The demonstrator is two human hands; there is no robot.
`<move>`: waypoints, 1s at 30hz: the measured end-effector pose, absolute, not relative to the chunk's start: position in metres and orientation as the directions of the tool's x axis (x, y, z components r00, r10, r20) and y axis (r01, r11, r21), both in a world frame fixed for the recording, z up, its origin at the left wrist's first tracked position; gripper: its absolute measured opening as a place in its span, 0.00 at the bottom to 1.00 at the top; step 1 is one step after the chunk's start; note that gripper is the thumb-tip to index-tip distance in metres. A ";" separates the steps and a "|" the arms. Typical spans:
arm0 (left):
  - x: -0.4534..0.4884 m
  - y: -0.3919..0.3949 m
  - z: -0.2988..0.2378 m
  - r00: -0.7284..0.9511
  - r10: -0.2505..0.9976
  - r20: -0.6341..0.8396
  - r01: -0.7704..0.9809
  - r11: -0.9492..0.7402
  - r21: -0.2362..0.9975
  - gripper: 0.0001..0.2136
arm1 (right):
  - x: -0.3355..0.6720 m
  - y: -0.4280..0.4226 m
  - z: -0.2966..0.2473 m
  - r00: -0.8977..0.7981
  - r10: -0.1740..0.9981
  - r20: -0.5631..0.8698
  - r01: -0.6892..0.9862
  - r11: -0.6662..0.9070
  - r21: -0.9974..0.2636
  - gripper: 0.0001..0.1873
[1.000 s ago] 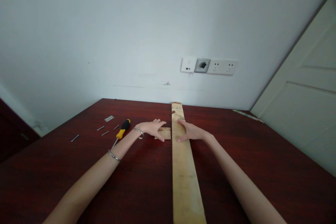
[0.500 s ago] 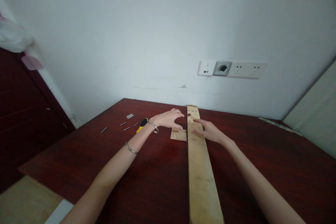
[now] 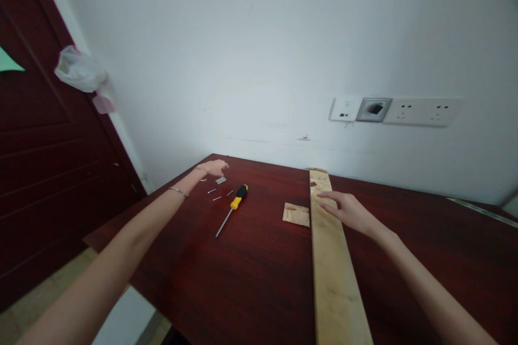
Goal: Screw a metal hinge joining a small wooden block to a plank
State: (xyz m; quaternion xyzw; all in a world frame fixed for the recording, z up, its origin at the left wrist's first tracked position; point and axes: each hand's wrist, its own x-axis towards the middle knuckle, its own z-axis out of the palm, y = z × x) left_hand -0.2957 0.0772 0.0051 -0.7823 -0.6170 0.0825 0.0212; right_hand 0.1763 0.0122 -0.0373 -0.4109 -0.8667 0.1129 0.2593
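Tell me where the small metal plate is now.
In the head view, the small metal plate lies at the left rear of the dark red table, close to the left hand and just beyond the metal fasteners.

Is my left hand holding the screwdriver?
No, the screwdriver lies on the table, and your left hand is apart from it.

A small grey plate (image 3: 220, 180) lies well left of a long, pale board (image 3: 336, 280).
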 end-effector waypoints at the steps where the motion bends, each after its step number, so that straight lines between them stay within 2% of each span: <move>1: -0.304 0.076 0.000 0.216 0.969 -0.123 0.955 -0.236 -0.182 0.24 | 0.177 0.013 -0.038 -0.528 0.771 0.356 0.653 0.637 -0.410 0.20; 5: -0.320 0.070 -0.015 0.224 0.954 -0.200 0.908 -0.279 -0.311 0.28 | 0.178 0.016 -0.044 -0.533 0.770 0.350 0.660 0.638 -0.397 0.19; 11: -0.326 0.069 -0.026 0.247 0.949 -0.194 0.912 -0.295 -0.286 0.23 | 0.179 0.017 -0.046 -0.527 0.785 0.326 0.677 0.619 -0.397 0.19; 18: -0.319 0.071 -0.027 0.268 0.942 -0.204 0.890 -0.323 -0.321 0.26 | 0.180 0.019 -0.048 -0.533 0.787 0.311 0.674 0.617 -0.406 0.19; 30: -0.312 0.072 -0.025 0.340 0.922 -0.187 0.860 -0.385 -0.335 0.14 | 0.185 0.022 -0.052 -0.530 0.794 0.299 0.663 0.608 -0.437 0.18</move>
